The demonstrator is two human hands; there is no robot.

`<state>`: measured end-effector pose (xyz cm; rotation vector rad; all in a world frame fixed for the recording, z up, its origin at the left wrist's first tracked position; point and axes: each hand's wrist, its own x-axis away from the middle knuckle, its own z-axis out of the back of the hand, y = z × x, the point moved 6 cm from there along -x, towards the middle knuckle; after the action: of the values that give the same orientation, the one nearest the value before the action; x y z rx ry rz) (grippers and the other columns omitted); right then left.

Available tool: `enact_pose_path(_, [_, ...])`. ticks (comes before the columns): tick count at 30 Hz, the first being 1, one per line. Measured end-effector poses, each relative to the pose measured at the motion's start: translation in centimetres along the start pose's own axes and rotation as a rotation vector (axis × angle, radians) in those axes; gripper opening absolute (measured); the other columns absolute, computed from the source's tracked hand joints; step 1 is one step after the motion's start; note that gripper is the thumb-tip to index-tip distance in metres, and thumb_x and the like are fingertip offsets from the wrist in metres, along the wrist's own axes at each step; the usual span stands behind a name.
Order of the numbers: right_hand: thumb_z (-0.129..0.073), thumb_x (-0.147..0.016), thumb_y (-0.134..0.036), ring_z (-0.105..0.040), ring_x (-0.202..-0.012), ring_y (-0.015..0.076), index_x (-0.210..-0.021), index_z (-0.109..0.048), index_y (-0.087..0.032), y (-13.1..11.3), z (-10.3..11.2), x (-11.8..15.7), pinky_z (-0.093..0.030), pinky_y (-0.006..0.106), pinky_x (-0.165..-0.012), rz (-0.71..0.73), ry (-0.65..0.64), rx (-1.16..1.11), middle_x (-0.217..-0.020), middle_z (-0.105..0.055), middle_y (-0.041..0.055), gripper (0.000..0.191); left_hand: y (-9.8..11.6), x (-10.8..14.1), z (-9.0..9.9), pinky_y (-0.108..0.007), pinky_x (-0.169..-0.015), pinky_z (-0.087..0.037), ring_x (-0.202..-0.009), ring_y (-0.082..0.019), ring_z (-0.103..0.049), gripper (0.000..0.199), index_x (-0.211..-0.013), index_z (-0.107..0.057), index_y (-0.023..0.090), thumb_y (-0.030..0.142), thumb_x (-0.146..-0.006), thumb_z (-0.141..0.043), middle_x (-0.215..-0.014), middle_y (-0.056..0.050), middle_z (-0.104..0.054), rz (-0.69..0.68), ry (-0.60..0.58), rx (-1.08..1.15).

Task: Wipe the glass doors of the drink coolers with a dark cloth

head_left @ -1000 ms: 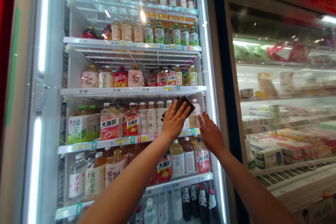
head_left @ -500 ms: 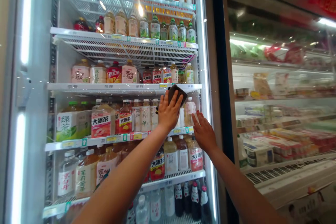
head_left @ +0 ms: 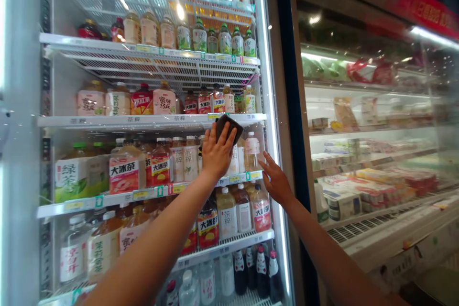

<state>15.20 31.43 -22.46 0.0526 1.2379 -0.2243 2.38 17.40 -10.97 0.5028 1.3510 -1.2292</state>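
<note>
My left hand (head_left: 217, 153) presses a dark folded cloth (head_left: 229, 128) flat against the glass door of a drinks cooler, its fingers spread over the cloth. Lower and to the right, my right hand (head_left: 275, 179) holds nothing; its fingers are apart near the right edge of the glass, beside the lit door strip (head_left: 274, 129). Behind the glass, rows of bottled drinks stand on white shelves (head_left: 107, 121). A pink-labelled bottle (head_left: 252, 146) shows between my two hands.
To the right, past a dark blue strip (head_left: 292, 105), stands a second chilled case with packaged goods (head_left: 340, 201) on its shelves and a grille (head_left: 351, 233) at its front. Another bright light strip runs along the far left edge.
The view has shifted a little to the right, so the cooler appears further left. The cloth stays under my left hand. My right hand's fingers look slightly more bent and separated.
</note>
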Motion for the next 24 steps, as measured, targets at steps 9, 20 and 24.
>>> enact_pose_path(9, [-0.04, -0.092, -0.005, -0.035, -0.152, 0.027, -0.153, -0.046, -0.02, 6.2, 1.6, 4.4, -0.04, 0.05, -0.12, -0.097, 0.06, 0.129, -0.164, -0.036, 0.0138, 0.063, 5.8, 6.6, -2.9, -0.052, -0.129, -0.022, -0.158, -0.027, -0.008, 0.071, -0.158, -0.032, 0.033, 0.019, -0.094, -0.058, -0.166, 0.004, -0.032, -0.46, -0.101, 0.035])
enact_pose_path(20, [-0.041, -0.083, 0.002, -0.044, -0.146, 0.026, -0.154, -0.045, -0.026, 7.6, 1.0, 5.0, -0.047, 0.046, -0.115, -0.096, 0.059, 0.193, -0.16, -0.045, 0.009, 0.076, 9.2, -1.9, -5.6, -0.064, -0.128, -0.017, -0.158, -0.031, 0.001, 0.075, -0.161, -0.025, 0.032, 0.015, -0.094, -0.053, -0.169, 0.001, -0.021, -0.081, -0.007, 0.116])
enact_pose_path(24, [-0.039, -0.085, 0.001, -0.044, -0.146, 0.0269, -0.158, -0.039, -0.03, 7.5, 1.1, 4.9, -0.047, 0.048, -0.116, -0.089, 0.053, 0.2, -0.158, -0.047, 0.0067, 0.079, 10.6, 3.9, -5.9, -0.057, -0.13, -0.019, -0.158, -0.03, -0.006, 0.071, -0.158, -0.034, 0.032, 0.016, -0.093, -0.055, -0.168, 0.003, -0.025, -0.325, -0.095, 0.096])
